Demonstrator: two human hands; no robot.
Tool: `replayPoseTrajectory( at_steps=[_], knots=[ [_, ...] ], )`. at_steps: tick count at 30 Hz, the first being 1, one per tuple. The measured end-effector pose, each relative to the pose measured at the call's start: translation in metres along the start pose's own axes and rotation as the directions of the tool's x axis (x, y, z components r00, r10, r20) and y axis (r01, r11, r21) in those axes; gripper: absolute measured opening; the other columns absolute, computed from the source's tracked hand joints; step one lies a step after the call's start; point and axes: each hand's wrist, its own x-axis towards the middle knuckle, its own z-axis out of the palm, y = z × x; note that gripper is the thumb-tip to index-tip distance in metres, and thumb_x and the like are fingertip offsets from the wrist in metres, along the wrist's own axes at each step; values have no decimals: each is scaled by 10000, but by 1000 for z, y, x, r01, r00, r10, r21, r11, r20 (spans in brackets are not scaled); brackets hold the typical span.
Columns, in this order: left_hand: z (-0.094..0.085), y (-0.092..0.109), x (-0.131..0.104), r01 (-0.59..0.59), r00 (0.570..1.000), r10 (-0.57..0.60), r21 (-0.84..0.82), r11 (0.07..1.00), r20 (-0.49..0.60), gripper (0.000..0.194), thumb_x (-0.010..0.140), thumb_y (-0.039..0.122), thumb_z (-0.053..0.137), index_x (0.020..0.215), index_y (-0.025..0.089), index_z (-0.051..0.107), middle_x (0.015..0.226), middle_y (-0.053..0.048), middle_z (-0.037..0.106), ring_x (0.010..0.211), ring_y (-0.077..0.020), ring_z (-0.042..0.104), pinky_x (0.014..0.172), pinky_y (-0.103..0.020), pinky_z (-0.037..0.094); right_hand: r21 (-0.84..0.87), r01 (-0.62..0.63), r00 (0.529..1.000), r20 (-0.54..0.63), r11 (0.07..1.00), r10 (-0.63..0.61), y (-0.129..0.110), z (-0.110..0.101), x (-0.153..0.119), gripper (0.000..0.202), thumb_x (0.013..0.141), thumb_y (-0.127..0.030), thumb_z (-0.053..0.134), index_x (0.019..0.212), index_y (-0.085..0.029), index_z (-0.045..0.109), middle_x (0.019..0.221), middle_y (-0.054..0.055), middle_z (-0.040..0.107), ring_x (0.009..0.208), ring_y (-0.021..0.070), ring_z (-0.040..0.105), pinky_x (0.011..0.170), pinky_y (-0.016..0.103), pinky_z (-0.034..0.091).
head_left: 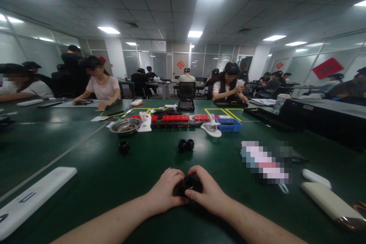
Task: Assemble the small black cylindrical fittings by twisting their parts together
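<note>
A small black cylindrical part (188, 183) with a round opening on top is held low over the green tabletop, close in front of me. My left hand (164, 190) curves around its left side, fingers bent and thumb against the near side. From the right, my right hand (208, 190) grips it between thumb and forefinger. Just beyond stand two similar black parts side by side, the left black part (182, 145) and the right black part (190, 145). Another dark ribbed part (124, 148) sits apart to the left.
A metal bowl (125, 126) of small pieces, white clamps (211, 126), red strips (175, 117) and a blue bin (228, 125) line the table's middle. A long white bar (37, 202) lies left, a cream-coloured case (333, 204) right. Several people sit across and around.
</note>
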Motion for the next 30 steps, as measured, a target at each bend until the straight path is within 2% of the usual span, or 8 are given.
replayPoseTrajectory(
  at_steps=[4,7,11,18,21,24,27,30],
  knots=[
    [-1,-1,0,13,1000,-13,-4,1000,5,449,613,371,701,1010,222,555,1053,-37,521,994,-233,450,940,-398,294,32,58,998,30,998,-59,-1,-2,3,276,664,-146,602,929,-182,533,934,47,529,901,198,503,819,346,410],
    [0,-2,1,9,1000,-9,-6,1000,18,460,616,385,696,1020,222,547,1068,-43,519,1010,-237,447,966,-419,261,114,117,987,95,987,-128,0,-4,3,399,667,-72,518,1047,-193,528,1072,65,512,1028,204,475,920,370,357],
    [1,-3,1,6,1000,-6,-7,1000,11,412,608,380,701,960,218,563,1071,-40,522,1008,-238,449,971,-424,254,120,57,994,88,991,-68,4,-2,0,514,685,-133,552,1180,-185,424,1204,99,461,1126,240,416,972,430,302],
    [-3,4,0,17,1000,-17,-16,1000,4,373,610,347,704,935,214,578,1034,-35,530,980,-231,459,927,-394,307,11,18,1000,-16,1000,-18,1,-1,2,277,672,-221,631,916,-174,511,904,47,531,857,205,508,765,342,429],
    [-3,3,0,12,1000,-12,-11,1000,6,433,607,366,706,986,213,563,1054,-40,527,990,-233,454,927,-393,308,35,101,994,26,994,-102,0,-3,2,252,687,-148,587,932,-186,543,944,44,522,913,195,497,822,334,407],
    [-1,1,0,8,1000,-8,3,1000,2,439,614,385,698,991,207,559,1055,-45,529,988,-237,452,939,-405,295,82,142,987,66,986,-147,1,-3,0,390,689,-89,544,1064,-194,518,1086,63,499,1035,201,459,919,346,350],
    [-1,2,0,8,1000,-8,6,1000,-2,413,607,368,705,962,208,568,1047,-39,529,987,-235,455,949,-404,282,63,81,996,31,995,-84,2,-1,-1,446,694,-147,582,1121,-180,458,1120,82,494,1046,217,454,920,366,350],
    [-2,3,0,20,1000,-20,-3,1000,3,386,605,351,708,939,211,574,1042,-33,524,983,-230,456,934,-391,299,16,10,1000,-16,1000,-9,0,0,0,356,685,-216,621,1011,-171,487,995,70,531,927,214,498,827,359,407]
  ],
)
